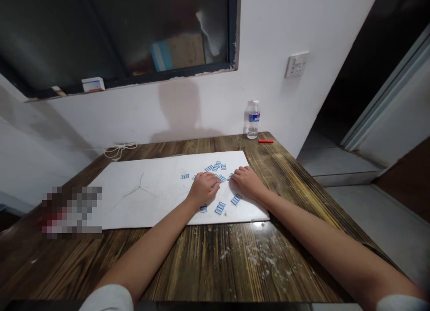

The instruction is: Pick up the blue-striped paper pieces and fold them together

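Small blue-and-white striped pieces (pixel 220 208) lie scattered over the right part of a white board (pixel 161 208). My left hand (pixel 203 188) rests palm down among them, its fingers stretched toward the right and covering some pieces. At the board's right side, my right hand (pixel 247 181) lies palm down with bent fingers, the tips touching a striped piece (pixel 230 176). Other striped pieces (pixel 185 176) lie left of my left hand and beyond both hands. Neither hand visibly lifts anything; what is under the palms is hidden.
Thin dark lines (pixel 139 186) mark the board's left half. Behind stand a water bottle (pixel 253 121) and a red pen-like stick (pixel 266 141). A white cable (pixel 121 149) lies at the back left. White specks dot the wooden table (pixel 208 266). A blurred patch covers the left edge.
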The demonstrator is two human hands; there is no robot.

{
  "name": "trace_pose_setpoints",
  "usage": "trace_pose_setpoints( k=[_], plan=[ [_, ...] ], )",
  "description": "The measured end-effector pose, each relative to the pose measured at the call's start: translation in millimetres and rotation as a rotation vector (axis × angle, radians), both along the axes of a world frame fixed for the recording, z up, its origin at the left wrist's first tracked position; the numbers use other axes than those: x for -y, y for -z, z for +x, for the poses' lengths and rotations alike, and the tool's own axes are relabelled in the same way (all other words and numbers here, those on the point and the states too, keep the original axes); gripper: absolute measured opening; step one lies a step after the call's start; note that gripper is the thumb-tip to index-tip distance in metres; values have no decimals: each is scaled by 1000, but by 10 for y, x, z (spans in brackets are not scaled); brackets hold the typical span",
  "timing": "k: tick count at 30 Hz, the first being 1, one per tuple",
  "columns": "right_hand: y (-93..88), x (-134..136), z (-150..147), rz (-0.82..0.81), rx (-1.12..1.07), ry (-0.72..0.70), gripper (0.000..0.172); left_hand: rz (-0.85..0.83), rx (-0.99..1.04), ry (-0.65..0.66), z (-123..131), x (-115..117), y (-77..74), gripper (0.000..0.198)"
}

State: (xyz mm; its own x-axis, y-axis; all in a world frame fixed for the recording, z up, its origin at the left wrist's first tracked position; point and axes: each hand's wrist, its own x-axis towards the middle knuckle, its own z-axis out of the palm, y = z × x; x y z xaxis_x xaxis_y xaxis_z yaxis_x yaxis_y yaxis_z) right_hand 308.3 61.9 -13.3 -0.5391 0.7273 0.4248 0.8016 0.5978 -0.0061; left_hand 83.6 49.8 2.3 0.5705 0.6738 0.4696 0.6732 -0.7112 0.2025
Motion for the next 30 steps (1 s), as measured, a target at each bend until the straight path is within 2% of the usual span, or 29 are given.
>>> trace_pose_setpoints(
  k=[4, 8, 12, 17, 21, 25, 28, 30],
  plan=[
    [58, -5, 5, 96, -168, -29, 21, -86, 111, -3, 14, 4, -16, 19],
    [47, 33, -27, 278, -312, -202, 22, -297, 280, 57, -6, -59, 12, 30],
    [2, 94, -80, 316, -281, -390, 18, -476, 501, 42, -48, -128, 67, 42],
    [8, 117, -117, 290, -227, -442, 19, -618, 638, -34, -42, -129, 95, 33],
    [-4, 45, -94, 129, -309, -427, 19, -632, 724, -64, -26, -124, 104, 28],
    [-95, -84, 13, -195, -380, -460, 17, -653, 818, -112, -34, -134, 127, 28],
    [-184, -141, 107, -455, -309, -508, 18, -658, 873, -124, -36, -140, 146, 28],
    [-230, -141, 141, -551, -208, -496, 25, -661, 884, -120, -34, -141, 151, 27]
  ],
)
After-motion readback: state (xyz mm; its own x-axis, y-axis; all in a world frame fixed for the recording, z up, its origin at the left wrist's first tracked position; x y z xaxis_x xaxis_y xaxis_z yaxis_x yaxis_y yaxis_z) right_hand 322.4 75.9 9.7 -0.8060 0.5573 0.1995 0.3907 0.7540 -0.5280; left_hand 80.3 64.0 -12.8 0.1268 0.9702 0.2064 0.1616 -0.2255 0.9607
